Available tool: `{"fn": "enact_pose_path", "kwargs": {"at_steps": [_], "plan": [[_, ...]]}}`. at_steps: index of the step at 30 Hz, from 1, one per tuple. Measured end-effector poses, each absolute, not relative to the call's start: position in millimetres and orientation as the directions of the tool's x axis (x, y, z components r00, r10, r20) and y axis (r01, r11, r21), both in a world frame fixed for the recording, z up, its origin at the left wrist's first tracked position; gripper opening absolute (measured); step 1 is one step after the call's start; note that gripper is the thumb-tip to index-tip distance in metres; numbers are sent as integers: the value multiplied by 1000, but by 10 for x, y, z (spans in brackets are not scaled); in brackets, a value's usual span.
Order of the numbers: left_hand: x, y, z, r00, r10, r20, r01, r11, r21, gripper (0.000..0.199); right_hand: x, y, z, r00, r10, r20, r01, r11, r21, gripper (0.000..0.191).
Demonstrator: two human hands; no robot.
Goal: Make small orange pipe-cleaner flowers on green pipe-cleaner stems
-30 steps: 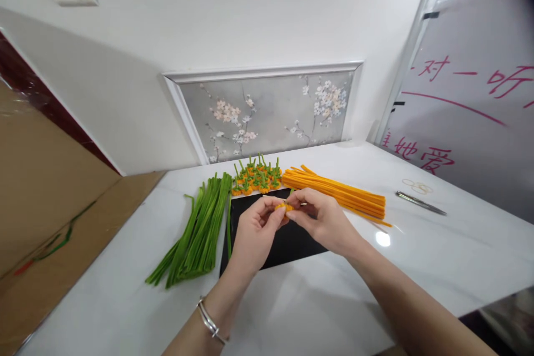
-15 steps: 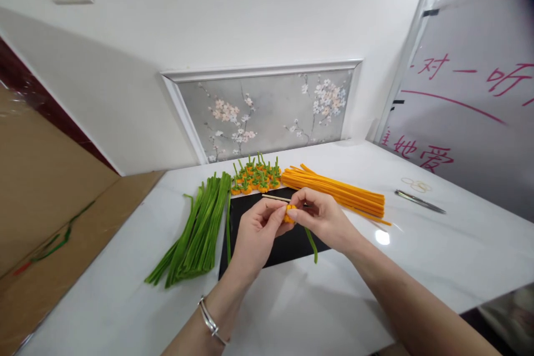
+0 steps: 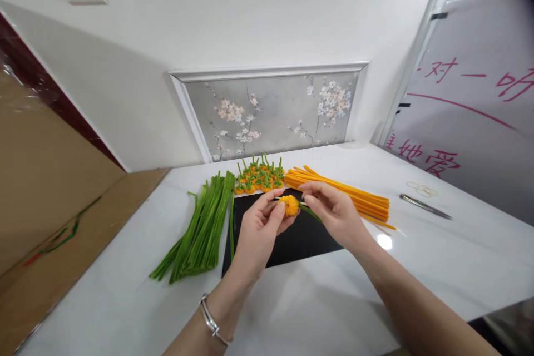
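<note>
Between the thumb and fingers of my left hand (image 3: 262,225) is a small orange pumpkin (image 3: 289,206) made of fuzzy pipe cleaner, its ridged side turned up. A green pipe cleaner (image 3: 309,212) runs from its right side to my right hand (image 3: 336,212), whose thumb and fingertips close around it just beside the pumpkin. Both hands are above a black mat (image 3: 287,247). A thin pale stick (image 3: 276,198) shows partly behind the pumpkin; the rest is hidden.
Green pipe cleaners (image 3: 204,228) lie bundled at left, orange pipe cleaners (image 3: 354,192) at right. Several finished pumpkins (image 3: 261,175) with green stems stand behind the mat. Tweezers (image 3: 425,206) and thin rubber bands (image 3: 422,189) lie far right. Cardboard (image 3: 83,233) borders the left.
The pumpkin has turned and shows more of its ridged side. My right fingers have moved off it to the right, onto the green pipe cleaner. The view has shifted slightly.
</note>
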State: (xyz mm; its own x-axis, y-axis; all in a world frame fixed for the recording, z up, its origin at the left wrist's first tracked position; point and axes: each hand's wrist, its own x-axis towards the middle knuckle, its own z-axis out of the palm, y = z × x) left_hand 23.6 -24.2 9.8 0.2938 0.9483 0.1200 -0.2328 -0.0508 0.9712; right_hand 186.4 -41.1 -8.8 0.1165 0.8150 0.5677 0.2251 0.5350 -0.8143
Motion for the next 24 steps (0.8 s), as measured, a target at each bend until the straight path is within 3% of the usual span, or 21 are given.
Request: {"fn": "enact_pose_path", "kwargs": {"at_steps": [5,13,21,24], "plan": [[220,-253,102,329,934,140,-215,-70,974,34,1816,-443,-98,22,750,661,410,596,-690,16],[182,-246,147,413,899,143,-120,-102,988,18,1783,-446,-115,-18,658,753,526,646,-553,22],[213,-262,110,341,925,166,-178,-109,978,21,1825,-438,-136,-92,529,844,643,679,-355,21],[214,-263,122,360,919,162,-189,-98,977,23,1819,-437,-144,-76,523,849,641,678,-360,22]]}}
